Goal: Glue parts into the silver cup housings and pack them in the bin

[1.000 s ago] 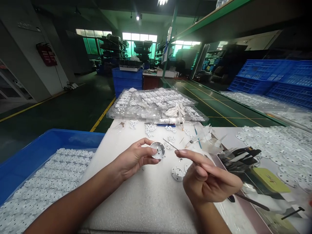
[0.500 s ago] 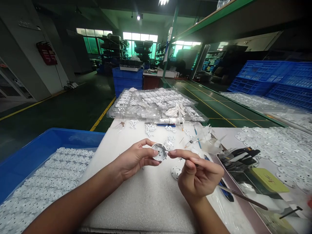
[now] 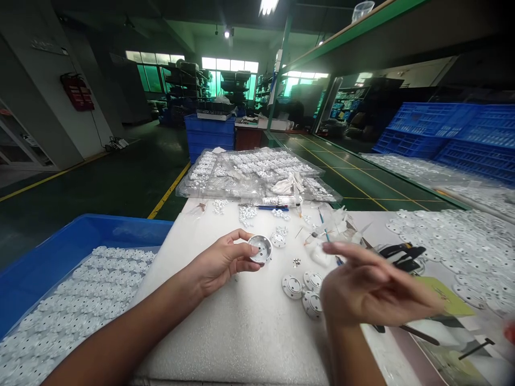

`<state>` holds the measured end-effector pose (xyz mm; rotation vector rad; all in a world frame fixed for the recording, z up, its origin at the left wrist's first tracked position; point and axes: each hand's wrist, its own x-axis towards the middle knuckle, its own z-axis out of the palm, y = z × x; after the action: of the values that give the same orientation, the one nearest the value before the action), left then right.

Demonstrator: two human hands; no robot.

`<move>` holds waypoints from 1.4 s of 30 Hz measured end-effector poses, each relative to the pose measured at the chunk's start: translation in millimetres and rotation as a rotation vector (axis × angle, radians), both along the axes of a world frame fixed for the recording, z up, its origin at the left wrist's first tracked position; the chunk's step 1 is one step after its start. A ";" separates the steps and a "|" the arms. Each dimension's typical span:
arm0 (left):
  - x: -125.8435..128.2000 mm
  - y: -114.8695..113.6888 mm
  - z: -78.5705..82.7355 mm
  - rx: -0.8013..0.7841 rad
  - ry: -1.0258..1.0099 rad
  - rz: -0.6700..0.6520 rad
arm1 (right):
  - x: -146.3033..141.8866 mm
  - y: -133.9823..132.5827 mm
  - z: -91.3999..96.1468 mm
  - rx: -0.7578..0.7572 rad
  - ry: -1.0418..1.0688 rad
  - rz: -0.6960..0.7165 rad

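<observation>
My left hand (image 3: 231, 252) grips a small white round cup-shaped part (image 3: 265, 247) by its edge, thumb on its inside. The hollow side, with small dark holes in its floor, faces me. My right hand (image 3: 374, 289) is smeared by motion over the right side of the white foam surface (image 3: 225, 338), apart from the part. Whether it holds anything cannot be made out. Close to its left lie several white discs with holes (image 3: 292, 287). Another white disc (image 3: 278, 239) lies just beyond the held part, and a small cluster of metal bits (image 3: 296, 262) lies nearer.
A blue bin (image 3: 92, 228) of stacked white parts stands at left. Bagged trays of white parts (image 3: 257, 166) lie at the back. Blue pens (image 3: 273, 207) and small white pieces (image 3: 247, 215) are in front of them. Right are black-handled tools (image 3: 406, 257), a yellow-green box (image 3: 446, 297) and many white discs (image 3: 438, 241).
My right hand has drawn away from the held part to the right, taking the thin tool's tip out of it. More discs are now uncovered. My left hand keeps its grip.
</observation>
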<state>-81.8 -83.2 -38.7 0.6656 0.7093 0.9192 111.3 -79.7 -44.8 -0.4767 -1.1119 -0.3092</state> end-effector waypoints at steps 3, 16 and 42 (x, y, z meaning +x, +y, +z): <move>-1.3 1.1 0.3 -0.004 0.012 -0.002 | 37.9 18.0 4.6 -0.031 0.142 -0.212; -0.6 2.1 -3.0 0.014 0.051 -0.020 | 106.7 45.4 -27.9 -0.675 0.126 -0.524; 0.4 1.4 -5.6 0.140 0.122 0.059 | 53.2 25.2 -19.4 -0.555 -0.236 -0.148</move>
<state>-81.5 -81.8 -44.3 0.8339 0.7810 0.9949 164.4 -54.5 -64.2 -1.0381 -1.3982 -0.1842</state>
